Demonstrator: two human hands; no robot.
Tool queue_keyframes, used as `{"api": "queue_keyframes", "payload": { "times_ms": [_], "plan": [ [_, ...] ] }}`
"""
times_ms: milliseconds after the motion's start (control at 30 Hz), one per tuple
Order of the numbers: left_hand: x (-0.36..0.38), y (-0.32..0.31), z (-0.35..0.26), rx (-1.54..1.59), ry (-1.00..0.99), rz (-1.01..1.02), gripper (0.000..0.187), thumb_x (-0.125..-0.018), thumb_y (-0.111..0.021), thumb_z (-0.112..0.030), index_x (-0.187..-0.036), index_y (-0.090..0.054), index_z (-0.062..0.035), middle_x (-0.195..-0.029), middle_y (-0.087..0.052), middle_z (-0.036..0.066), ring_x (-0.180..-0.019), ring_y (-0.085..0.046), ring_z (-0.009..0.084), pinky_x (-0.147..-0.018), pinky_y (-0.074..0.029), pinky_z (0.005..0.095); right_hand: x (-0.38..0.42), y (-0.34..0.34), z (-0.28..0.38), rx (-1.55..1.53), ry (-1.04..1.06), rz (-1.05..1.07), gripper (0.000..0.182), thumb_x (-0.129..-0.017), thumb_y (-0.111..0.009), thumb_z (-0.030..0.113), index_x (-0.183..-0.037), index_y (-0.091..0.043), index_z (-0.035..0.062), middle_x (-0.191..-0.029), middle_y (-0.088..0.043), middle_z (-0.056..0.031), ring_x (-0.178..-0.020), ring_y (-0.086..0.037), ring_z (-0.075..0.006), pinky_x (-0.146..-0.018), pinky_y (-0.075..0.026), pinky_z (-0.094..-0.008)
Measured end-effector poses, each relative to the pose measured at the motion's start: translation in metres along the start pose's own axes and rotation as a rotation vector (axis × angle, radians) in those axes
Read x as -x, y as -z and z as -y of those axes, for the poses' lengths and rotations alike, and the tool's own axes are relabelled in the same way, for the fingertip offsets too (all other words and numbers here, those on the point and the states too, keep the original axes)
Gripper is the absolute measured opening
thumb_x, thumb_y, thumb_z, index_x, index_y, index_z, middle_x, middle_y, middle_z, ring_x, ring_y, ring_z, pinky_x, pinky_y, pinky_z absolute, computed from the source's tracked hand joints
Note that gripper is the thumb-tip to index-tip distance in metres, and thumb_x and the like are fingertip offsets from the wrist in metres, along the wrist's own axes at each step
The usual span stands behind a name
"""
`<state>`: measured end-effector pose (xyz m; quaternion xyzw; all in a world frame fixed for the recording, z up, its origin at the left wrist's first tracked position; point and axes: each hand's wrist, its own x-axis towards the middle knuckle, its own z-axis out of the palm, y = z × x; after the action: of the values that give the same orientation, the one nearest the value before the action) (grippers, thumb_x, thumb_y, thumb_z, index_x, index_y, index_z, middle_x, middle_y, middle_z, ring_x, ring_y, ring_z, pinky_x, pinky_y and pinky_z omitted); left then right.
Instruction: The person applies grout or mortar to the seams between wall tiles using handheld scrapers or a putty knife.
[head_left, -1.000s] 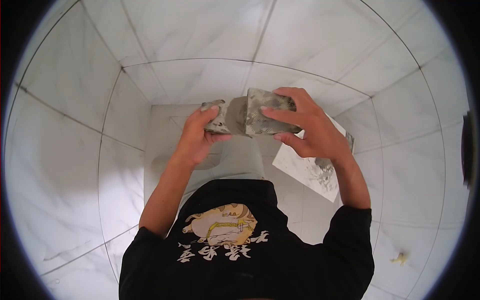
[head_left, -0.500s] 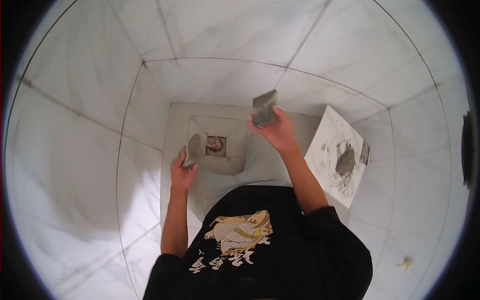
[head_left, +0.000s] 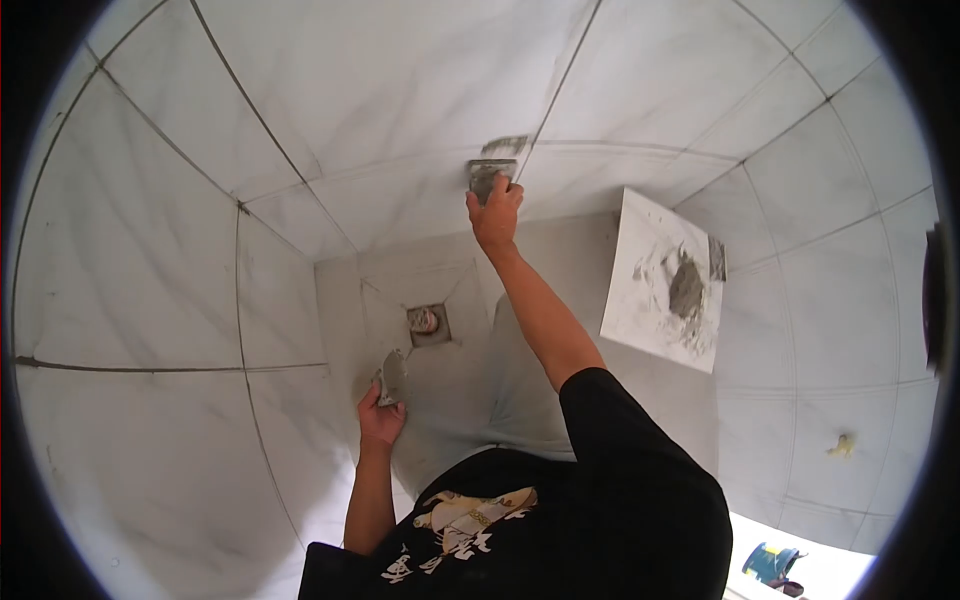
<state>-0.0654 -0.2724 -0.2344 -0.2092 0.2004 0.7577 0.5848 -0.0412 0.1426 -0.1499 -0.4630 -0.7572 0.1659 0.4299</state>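
Observation:
My right hand (head_left: 496,215) grips a flat grey scraper (head_left: 490,178) and holds it against the white marbled wall tile (head_left: 400,90). Just above the blade, a grey smear of grout (head_left: 506,146) lies on the tile beside a joint. Lower down, my left hand (head_left: 382,415) is closed on a second scraper (head_left: 393,378), whose face carries a lump of grey paste. That hand hovers over the floor, near a square drain recess (head_left: 430,325) with a pipe end in it.
On the right, a white board (head_left: 640,320) bears a mound of grey paste (head_left: 686,290), with a small grey-smeared piece (head_left: 717,259) at its edge. A yellowish fitting (head_left: 842,446) sits on the right wall. Tiled walls enclose the floor closely. A teal object (head_left: 770,563) shows at bottom right.
My right hand has reached forward with its scraper to the wall, where a grey smear now shows. My left hand still holds its loaded scraper. The view has shifted.

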Motion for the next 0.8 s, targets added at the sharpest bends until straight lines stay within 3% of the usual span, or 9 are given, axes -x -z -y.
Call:
{"api": "queue_keyframes", "payload": {
  "times_ms": [67,133,200,267,467,500,600,667,800],
  "plan": [
    [0.007,0.014,0.002,-0.019,-0.035,0.003,0.026,-0.096,-0.056,-0.023,-0.119,-0.064,-0.0138,-0.112,-0.070,0.004,-0.097,-0.070,0.0217,-0.069,-0.062,0.0382,0.035,0.000,-0.006,0.050,-0.209,0.227,0.061,-0.081,-0.074,0.019,-0.131,-0.043,0.0031,-0.112,-0.048,-0.0266,-0.100,-0.052,-0.0427,-0.087,-0.048,-0.0475],
    [0.014,0.014,0.002,-0.010,-0.023,0.001,0.026,-0.096,-0.056,-0.024,-0.119,-0.064,-0.0134,-0.112,-0.071,0.004,-0.097,-0.070,0.0218,-0.068,-0.062,0.0386,0.031,0.014,0.001,-0.045,-0.209,0.086,0.060,-0.083,-0.072,0.023,-0.132,-0.044,0.0023,-0.109,-0.054,-0.0264,-0.095,-0.057,-0.0364,-0.083,-0.049,-0.0463],
    [0.016,0.010,-0.003,-0.006,-0.034,0.017,0.026,-0.097,-0.055,-0.024,-0.119,-0.064,-0.0131,-0.112,-0.071,0.004,-0.096,-0.070,0.0220,-0.068,-0.062,0.0389,0.003,0.047,0.024,-0.890,-0.638,-0.031,0.062,-0.084,-0.072,0.026,-0.132,-0.044,-0.0010,-0.102,-0.061,-0.0234,-0.091,-0.059,-0.0285,-0.082,-0.050,-0.0433],
    [0.024,0.010,-0.002,-0.046,-0.022,0.059,0.026,-0.097,-0.055,-0.024,-0.118,-0.064,-0.0129,-0.111,-0.071,0.004,-0.097,-0.070,0.0218,-0.068,-0.062,0.0384,-0.024,0.048,0.018,-0.935,-0.499,-0.198,0.063,-0.083,-0.073,0.028,-0.132,-0.047,-0.0023,-0.087,-0.060,-0.0094,-0.068,-0.057,-0.0140,-0.052,-0.049,-0.0274],
    [0.034,0.009,-0.002,-0.046,-0.019,0.094,0.025,-0.097,-0.056,-0.023,-0.117,-0.064,-0.0118,-0.111,-0.071,0.005,-0.096,-0.070,0.0221,-0.068,-0.062,0.0382,-0.032,-0.030,0.033,-0.904,-0.337,-0.235,0.063,-0.082,-0.076,0.027,-0.129,-0.051,-0.0070,-0.083,-0.063,-0.0071,-0.063,-0.057,-0.0119,-0.047,-0.046,-0.0261],
    [0.031,0.009,-0.001,-0.044,-0.016,0.102,0.025,-0.097,-0.056,-0.023,-0.117,-0.064,-0.0118,-0.111,-0.071,0.005,-0.096,-0.070,0.0221,-0.068,-0.062,0.0382,-0.012,-0.027,0.060,-0.985,-0.448,-0.096,0.055,-0.083,-0.074,0.027,-0.119,-0.057,-0.0116,-0.110,-0.065,-0.0178,-0.107,-0.060,-0.0243,-0.094,-0.047,-0.0337],
    [0.032,0.019,0.001,-0.074,0.009,0.020,0.027,-0.096,-0.056,-0.023,-0.119,-0.063,-0.0110,-0.111,-0.070,0.007,-0.093,-0.071,0.0224,-0.068,-0.062,0.0373,0.033,-0.030,0.086,-0.741,-0.388,0.309,0.070,-0.081,-0.074,0.035,-0.129,-0.051,-0.0091,-0.116,-0.059,-0.0260,-0.113,-0.057,-0.0367,-0.100,-0.043,-0.0422],
    [0.034,0.021,-0.004,-0.118,0.015,0.068,0.027,-0.096,-0.056,-0.024,-0.119,-0.063,-0.0118,-0.111,-0.070,0.006,-0.092,-0.070,0.0225,-0.067,-0.061,0.0371,0.046,-0.007,0.115,-0.374,-0.155,0.266,0.074,-0.080,-0.074,0.028,-0.136,-0.043,-0.0083,-0.117,-0.051,-0.0272,-0.107,-0.054,-0.0422,-0.098,-0.043,-0.0451],
    [0.046,0.028,-0.009,-0.087,-0.002,-0.004,0.028,-0.096,-0.056,-0.026,-0.119,-0.063,-0.0124,-0.112,-0.070,0.005,-0.094,-0.070,0.0224,-0.067,-0.061,0.0368,0.026,-0.006,0.076,-0.317,0.052,-0.205,0.078,-0.075,-0.076,0.013,-0.141,-0.036,0.0000,-0.123,-0.041,-0.0281,-0.113,-0.044,-0.0429,-0.098,-0.041,-0.0455]
  ]
}}
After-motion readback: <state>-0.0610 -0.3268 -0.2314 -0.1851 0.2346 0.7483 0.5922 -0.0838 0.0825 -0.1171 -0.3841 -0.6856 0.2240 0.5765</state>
